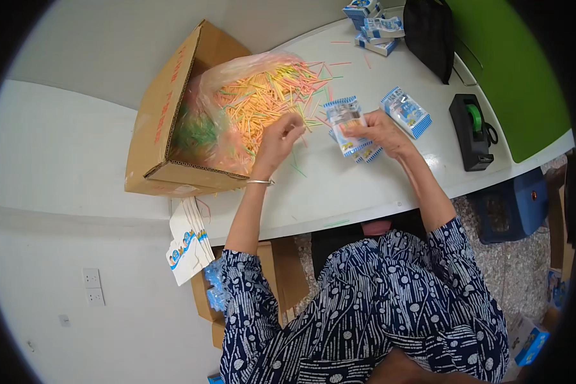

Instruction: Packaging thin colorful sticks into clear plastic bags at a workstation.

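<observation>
"What's biggest?"
"A white tabletop (326,198), with an open brown cardboard box (152,121) at its left, mouth toward the middle."
"And inside?"
"A heap of thin yellow, pink and green sticks (256,105) in a clear plastic liner. Well apart, on the right, sits a black tape dispenser (463,142)."
"The hands?"
"The left hand (277,143) is just beside the heap, fingers curled, thumb near forefinger; I can't tell whether it pinches anything. The right hand (384,133) is closed on a flat blue-and-white packet (339,120), thumb on top."
"Other packets?"
"A similar packet (368,153) shows beneath, another packet (405,113) just right of that hand. Smallest, a loose green stick (336,223) lies at the near edge."
</observation>
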A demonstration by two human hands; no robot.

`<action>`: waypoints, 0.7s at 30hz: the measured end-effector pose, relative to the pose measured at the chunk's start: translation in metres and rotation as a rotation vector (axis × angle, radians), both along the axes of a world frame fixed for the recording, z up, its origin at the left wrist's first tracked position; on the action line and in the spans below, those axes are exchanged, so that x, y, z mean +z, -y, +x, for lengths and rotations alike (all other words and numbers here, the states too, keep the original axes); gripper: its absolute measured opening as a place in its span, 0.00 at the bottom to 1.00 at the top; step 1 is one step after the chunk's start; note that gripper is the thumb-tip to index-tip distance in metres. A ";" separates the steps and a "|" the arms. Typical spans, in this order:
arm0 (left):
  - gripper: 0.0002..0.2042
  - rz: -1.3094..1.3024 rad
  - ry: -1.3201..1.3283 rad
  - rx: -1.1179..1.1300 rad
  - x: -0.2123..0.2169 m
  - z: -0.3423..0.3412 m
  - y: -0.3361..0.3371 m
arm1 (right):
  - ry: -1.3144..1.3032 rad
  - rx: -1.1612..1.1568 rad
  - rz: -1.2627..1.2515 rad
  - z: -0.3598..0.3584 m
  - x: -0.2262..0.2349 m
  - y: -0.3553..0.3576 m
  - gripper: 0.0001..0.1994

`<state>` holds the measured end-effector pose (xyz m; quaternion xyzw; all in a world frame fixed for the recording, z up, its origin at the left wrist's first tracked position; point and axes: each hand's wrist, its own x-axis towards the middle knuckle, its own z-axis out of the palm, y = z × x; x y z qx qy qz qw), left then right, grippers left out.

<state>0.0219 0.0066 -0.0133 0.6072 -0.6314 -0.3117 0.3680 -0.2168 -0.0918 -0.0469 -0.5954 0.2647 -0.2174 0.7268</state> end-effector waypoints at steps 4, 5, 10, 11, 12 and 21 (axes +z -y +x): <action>0.11 -0.398 1.180 -0.269 -0.025 0.005 -0.008 | 0.042 0.003 0.047 -0.002 -0.002 0.004 0.14; 0.11 -0.403 1.175 -0.279 -0.028 -0.001 -0.008 | 0.054 0.015 0.063 -0.002 -0.005 0.004 0.14; 0.09 -0.389 1.349 -0.374 -0.035 -0.005 -0.002 | 0.056 0.061 0.099 0.001 -0.011 -0.001 0.14; 0.09 -0.393 1.349 -0.375 -0.036 -0.003 0.000 | 0.042 0.080 0.103 0.000 -0.011 -0.001 0.15; 0.11 -0.429 1.304 -0.345 -0.036 -0.001 0.002 | 0.042 0.077 0.101 -0.001 -0.011 -0.002 0.15; 0.08 -0.317 -0.295 0.218 0.022 -0.036 0.016 | -0.072 0.155 -0.035 -0.009 0.004 -0.011 0.16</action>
